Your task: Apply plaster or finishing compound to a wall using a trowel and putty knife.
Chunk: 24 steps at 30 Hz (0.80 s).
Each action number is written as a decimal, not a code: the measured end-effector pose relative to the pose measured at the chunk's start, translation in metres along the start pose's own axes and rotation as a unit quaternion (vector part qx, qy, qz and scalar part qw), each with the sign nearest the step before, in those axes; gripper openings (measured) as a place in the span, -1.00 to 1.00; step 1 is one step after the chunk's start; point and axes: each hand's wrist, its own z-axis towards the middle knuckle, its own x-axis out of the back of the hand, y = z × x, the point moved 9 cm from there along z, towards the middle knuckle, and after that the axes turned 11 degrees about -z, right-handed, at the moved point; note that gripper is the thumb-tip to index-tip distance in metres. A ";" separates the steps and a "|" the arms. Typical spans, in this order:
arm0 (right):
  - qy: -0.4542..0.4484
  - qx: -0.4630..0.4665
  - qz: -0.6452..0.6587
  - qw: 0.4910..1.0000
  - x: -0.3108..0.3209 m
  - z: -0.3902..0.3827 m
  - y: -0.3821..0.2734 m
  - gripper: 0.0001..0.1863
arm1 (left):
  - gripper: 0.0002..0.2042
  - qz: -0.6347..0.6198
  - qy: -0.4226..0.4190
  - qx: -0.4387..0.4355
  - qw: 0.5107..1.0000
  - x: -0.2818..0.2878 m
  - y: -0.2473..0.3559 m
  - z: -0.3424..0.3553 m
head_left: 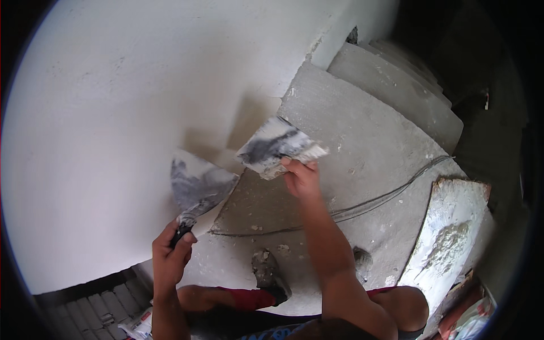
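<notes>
- 1 white wall (107, 147), fills the left side.
- 1 stack of grey blocks (107, 309), low at the left edge; count not clear.
- Left hand (168, 258): fingers closed round the handle of 1 scraper (201, 184). Blade sits above the fist, fanning out up and slightly right; long axis runs handle to broad edge, near vertical in view. Blade smeared grey and white, in front of the wall; contact can't be told.
- 2 shoes: left shoe (265, 269) dusty, on the grey slab (351, 127); right shoe (362, 263) mostly behind the right forearm.
- Right hand (303, 178): pinching 1 flat blade (275, 144), thumb on top, at its lower right side. Blade extends up-left from the grip, over the slab beside the wall's foot. Long axis looks lower left to upper right, but it's blurred.
- 1 run of thin cable (391, 198) across the slab, more than one strand.
- Several steps (396, 85), top right.
- 1 pale board (436, 226) carrying 1 patch of grey paste (449, 246).
- 1 bag (473, 322), bottom right corner.
</notes>
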 end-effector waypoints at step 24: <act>-0.113 -0.087 -0.232 0.962 -0.063 -0.030 -0.037 -0.62 | -0.60 0.018 -0.022 -0.314 0.949 0.001 0.051 -0.044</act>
